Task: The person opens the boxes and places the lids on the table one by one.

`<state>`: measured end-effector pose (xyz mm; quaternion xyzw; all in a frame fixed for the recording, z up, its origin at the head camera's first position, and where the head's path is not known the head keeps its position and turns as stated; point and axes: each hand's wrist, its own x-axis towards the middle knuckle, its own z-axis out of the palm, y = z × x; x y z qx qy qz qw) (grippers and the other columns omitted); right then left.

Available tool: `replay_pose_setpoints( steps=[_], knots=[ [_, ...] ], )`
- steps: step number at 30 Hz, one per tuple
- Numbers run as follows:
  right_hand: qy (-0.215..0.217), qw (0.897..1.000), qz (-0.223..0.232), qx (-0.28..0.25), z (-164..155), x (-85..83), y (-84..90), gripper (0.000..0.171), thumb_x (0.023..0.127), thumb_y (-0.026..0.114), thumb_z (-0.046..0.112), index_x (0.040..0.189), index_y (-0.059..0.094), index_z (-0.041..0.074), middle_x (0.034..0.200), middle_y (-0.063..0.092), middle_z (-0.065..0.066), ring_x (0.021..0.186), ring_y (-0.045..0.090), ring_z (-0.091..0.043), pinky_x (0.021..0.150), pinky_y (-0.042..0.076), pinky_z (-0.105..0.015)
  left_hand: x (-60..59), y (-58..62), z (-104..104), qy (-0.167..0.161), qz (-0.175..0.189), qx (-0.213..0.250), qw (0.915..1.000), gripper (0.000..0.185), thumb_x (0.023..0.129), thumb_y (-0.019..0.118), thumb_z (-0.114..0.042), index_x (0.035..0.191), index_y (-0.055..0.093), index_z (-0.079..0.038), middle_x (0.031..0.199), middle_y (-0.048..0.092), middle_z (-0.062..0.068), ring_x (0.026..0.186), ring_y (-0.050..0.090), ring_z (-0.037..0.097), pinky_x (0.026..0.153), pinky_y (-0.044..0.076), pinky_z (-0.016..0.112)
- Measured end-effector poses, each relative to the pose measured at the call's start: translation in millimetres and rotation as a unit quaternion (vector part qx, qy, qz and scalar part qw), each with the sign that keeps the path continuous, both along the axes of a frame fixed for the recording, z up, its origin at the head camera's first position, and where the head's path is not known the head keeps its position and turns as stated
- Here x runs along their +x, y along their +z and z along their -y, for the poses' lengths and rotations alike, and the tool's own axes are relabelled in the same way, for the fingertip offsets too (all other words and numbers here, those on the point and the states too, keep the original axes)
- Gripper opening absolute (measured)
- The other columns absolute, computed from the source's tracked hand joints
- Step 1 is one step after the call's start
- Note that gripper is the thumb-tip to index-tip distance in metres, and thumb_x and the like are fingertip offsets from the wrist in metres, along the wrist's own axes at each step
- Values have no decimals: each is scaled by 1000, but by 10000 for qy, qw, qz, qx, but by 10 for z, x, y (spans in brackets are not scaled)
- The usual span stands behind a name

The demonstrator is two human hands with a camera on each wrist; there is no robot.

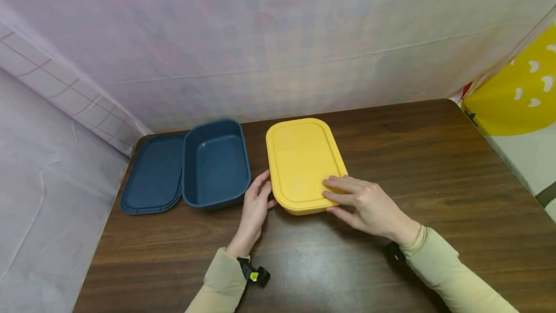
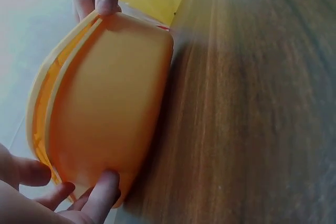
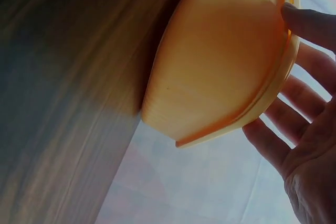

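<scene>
A yellow lid (image 1: 302, 161) lies over a yellow plastic box (image 2: 113, 93) that stands on the table. Along the near side, the left wrist view shows a narrow gap between lid and box rim. My left hand (image 1: 255, 206) holds the box around its near left corner, thumb on the front wall and fingers at the side. At the near right corner my right hand (image 1: 369, 206) grips the lid edge, its thumb (image 3: 299, 19) below the rim and its fingers spread over the top. The box's inside is hidden.
Left of the yellow box stands an open dark blue box (image 1: 217, 168). Beside it, a matching blue lid (image 1: 152, 175) lies on the brown wooden table (image 1: 434, 168) near the left edge. A pale cloth (image 1: 278, 37) hangs behind the table's back edge.
</scene>
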<state>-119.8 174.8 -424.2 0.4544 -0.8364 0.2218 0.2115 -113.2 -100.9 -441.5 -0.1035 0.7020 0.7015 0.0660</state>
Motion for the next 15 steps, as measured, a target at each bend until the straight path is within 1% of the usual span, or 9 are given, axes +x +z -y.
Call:
replay_pose_setpoints(
  steps=[1, 3, 6, 8, 10, 15],
  knots=[
    [-7, 10000, 11, -31, 4, 3, 4, 32, 88, 86, 27, 113, 82, 7, 125, 78, -15, 114, 76, -34, 93, 63, -51, 1, -1, 1, -4, -2, -27, 10000, 45, 113, 43, -18, 156, 49, -9, 157, 55, 15, 133, 60, 27, 89, 60, 29],
    [-10, 10000, 9, -73, 13, 8, 16, 31, 93, 82, 32, 113, 82, 8, 126, 78, -15, 115, 76, -33, 93, 63, -50, 2, -10, 1, -14, -8, -57, 10000, 45, 113, 45, -20, 156, 49, -9, 157, 55, 15, 132, 61, 26, 88, 59, 27],
    [40, 9997, -222, -28, 26, 7, 31, 37, 104, 66, 39, 114, 82, 7, 124, 78, -14, 114, 76, -32, 93, 63, -49, 7, -19, 4, -34, -51, -17, 10000, 47, 111, 50, -20, 156, 49, -8, 157, 55, 17, 133, 63, 27, 86, 59, 25],
    [106, 9985, -541, 57, 34, 3, 39, 46, 110, 53, 41, 114, 81, 5, 122, 79, -15, 112, 77, -32, 92, 63, -49, 9, -25, 5, -66, -102, 27, 9999, 49, 109, 53, -19, 156, 48, -7, 157, 54, 18, 133, 64, 27, 86, 59, 24],
    [134, 9952, -950, 192, 36, 6, 50, 51, 113, 44, 39, 114, 81, 3, 118, 80, -15, 108, 78, -32, 90, 64, -47, 11, -25, 4, -102, -153, 44, 9998, 50, 108, 55, -16, 157, 47, -6, 158, 54, 19, 132, 64, 28, 87, 60, 25],
    [11, 9827, -1762, 573, 34, 40, 106, 51, 116, 37, 28, 116, 79, -1, 115, 81, -16, 104, 79, -29, 87, 65, -42, 13, -19, -8, -158, -202, -53, 9997, 50, 109, 55, -15, 157, 46, -6, 158, 54, 18, 127, 68, 25, 85, 61, 25]
  ],
)
